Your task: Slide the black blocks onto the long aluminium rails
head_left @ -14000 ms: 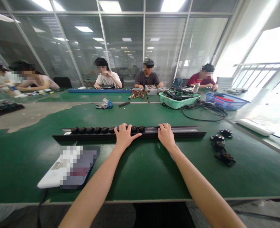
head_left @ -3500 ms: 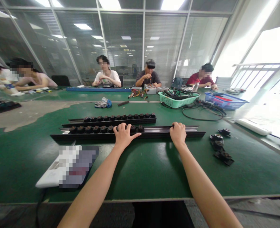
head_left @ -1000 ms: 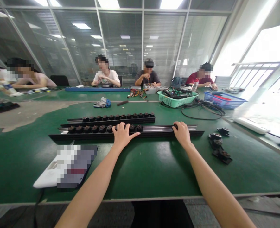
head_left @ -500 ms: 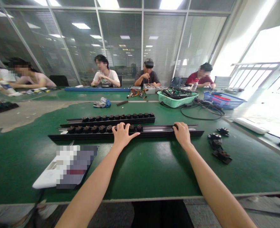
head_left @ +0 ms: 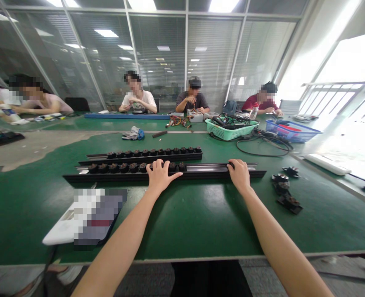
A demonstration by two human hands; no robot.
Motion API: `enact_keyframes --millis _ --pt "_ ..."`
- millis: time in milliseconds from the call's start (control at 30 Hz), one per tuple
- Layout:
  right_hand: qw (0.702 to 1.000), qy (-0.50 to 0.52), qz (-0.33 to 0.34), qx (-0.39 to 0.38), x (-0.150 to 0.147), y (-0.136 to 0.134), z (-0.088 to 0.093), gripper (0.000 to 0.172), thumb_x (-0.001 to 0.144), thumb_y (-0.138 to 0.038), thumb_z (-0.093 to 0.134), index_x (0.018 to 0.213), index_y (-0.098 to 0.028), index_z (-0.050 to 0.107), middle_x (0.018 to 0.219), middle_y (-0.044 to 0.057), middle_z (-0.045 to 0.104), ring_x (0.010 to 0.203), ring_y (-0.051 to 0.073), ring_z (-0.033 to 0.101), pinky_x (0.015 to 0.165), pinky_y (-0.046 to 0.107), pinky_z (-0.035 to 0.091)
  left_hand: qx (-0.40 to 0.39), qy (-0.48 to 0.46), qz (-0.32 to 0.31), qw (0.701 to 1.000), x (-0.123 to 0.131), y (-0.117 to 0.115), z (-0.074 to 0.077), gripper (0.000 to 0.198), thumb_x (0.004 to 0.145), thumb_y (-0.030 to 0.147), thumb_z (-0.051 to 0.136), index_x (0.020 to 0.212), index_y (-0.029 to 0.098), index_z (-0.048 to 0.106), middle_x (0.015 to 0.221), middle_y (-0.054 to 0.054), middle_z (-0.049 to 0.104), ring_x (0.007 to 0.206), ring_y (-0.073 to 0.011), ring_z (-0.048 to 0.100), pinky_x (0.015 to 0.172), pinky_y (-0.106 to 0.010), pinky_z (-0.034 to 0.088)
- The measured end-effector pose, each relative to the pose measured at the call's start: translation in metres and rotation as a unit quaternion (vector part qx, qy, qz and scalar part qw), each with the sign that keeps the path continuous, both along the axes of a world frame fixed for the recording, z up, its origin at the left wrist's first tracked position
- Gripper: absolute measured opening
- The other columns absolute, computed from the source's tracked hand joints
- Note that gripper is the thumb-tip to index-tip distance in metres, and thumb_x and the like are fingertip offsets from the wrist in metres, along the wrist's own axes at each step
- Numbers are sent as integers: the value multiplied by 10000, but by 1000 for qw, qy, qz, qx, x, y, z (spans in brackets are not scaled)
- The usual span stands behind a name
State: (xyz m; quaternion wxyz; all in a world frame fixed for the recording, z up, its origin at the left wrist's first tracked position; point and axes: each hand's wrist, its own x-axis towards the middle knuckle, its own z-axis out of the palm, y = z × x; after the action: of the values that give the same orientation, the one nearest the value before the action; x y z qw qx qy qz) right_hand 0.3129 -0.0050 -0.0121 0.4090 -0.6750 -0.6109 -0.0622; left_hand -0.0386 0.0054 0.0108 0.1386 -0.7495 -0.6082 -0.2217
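The left hand (head_left: 160, 176) is pressing open on the black modules (head_left: 120, 167) filling the left half of the near rail (head_left: 207, 168) on the tabletop (head_left: 201, 222), the right hand (head_left: 240, 175) is curling closed over its bare half, loose modules (head_left: 289, 202) lying nearby.

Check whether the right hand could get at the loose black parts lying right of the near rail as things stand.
Probably yes. The right hand rests on the near rail, and the loose black parts lie on bare green table just to its right, with nothing between them.
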Motion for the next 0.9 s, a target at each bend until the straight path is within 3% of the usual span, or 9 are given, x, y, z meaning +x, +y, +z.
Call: enact_keyframes --millis 367,600,900 --pt "1000 8 -18 8 2 -4 3 367 890 -309 480 1112 -184 745 1078 156 644 1100 308 513 932 447 459 -7 -4 0 1000 1 -1 2 790 852 827 460 1323 219 642 1282 -179 544 1206 -363 454 1088 -562 277" --pt "1000 -2 -25 -6 3 -4 3 414 894 -286 476 1216 -159 704 1084 167 632 1082 307 515 929 448 462 -2 -4 1 1000 1 -1 1 798 847 831 466 1319 212 642 1278 -181 549 1203 -364 457 1093 -560 271" --pt "1000 -3 -30 -1 1 -5 3 365 903 -276 453 1118 -165 727 1076 172 624 1092 310 499 919 447 456 3 4 2 1000 1 0 0 805 839 841 468 1308 210 641 1278 -182 551 1197 -362 462 1084 -559 281"
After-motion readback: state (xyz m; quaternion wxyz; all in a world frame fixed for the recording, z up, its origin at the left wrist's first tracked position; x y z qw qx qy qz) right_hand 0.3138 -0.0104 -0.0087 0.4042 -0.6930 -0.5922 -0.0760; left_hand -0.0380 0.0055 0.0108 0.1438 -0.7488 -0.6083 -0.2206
